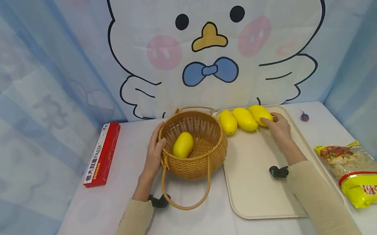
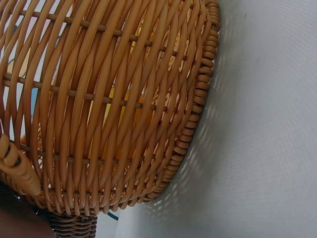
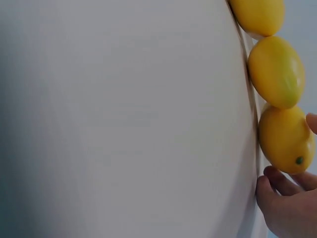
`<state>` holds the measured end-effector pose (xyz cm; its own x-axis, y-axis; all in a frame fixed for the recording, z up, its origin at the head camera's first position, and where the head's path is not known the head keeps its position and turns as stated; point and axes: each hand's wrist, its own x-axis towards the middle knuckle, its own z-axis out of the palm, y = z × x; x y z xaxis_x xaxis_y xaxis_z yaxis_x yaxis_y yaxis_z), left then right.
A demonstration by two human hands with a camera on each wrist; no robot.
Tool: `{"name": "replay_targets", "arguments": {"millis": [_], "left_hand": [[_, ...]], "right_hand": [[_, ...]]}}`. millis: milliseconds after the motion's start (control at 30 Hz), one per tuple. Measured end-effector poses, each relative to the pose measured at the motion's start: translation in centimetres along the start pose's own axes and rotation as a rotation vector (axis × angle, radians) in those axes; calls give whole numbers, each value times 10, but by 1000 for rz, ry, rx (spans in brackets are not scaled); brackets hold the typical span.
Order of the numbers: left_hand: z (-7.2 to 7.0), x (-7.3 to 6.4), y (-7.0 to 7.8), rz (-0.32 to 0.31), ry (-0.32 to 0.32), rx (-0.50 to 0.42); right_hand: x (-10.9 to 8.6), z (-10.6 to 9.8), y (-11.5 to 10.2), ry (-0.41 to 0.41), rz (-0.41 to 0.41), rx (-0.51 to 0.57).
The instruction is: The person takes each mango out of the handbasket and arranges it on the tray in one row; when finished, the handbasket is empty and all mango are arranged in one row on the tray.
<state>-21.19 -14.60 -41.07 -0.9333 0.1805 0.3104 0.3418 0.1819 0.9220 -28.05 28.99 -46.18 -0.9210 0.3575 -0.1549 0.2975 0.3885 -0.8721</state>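
Note:
A round wicker basket (image 1: pixel 192 167) stands left of the tray, with one yellow mango (image 1: pixel 183 145) inside. My left hand (image 1: pixel 152 152) holds the basket's left side, the thumb at the rim. In the left wrist view the woven wall (image 2: pixel 109 99) fills most of the picture, and yellow shows through its gaps. Three mangoes lie in a row at the tray's far edge: a left one (image 1: pixel 227 122), a middle one (image 1: pixel 245 119) and a right one (image 1: pixel 258 114). My right hand (image 1: pixel 280 129) grips the right mango's near end between thumb and fingers.
The cream tray (image 1: pixel 257 186) lies under my right forearm. A red pasta box (image 1: pixel 106 157) is at the left, a yellow noodle bag (image 1: pixel 362 177) at the right, and a small purple wrapped candy (image 1: pixel 304 116) behind it. One basket handle (image 1: pixel 189 208) hangs toward the front.

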Motion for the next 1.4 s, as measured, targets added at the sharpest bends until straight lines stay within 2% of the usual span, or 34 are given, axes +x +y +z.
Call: {"name": "replay_targets", "arguments": {"millis": [200, 500, 833, 1000, 1200, 1400], "left_hand": [[-1, 0, 0, 5, -3, 0], [-1, 0, -1, 2, -7, -8], [-1, 0, 0, -1, -3, 4], [-2, -2, 0, -2, 0, -7], [-3, -1, -1, 3, 0, -18], [-2, 0, -1, 0, -5, -20]], "right_hand": [[-1, -3, 1, -40, 12, 1], [3, -8, 8, -62, 11, 86], [1, -12, 5, -83, -30, 103], [-6, -12, -5, -27, -108, 49], [-20, -11, -28, 56, -263, -15], [-38, -2, -56, 58, -387, -33]]}}
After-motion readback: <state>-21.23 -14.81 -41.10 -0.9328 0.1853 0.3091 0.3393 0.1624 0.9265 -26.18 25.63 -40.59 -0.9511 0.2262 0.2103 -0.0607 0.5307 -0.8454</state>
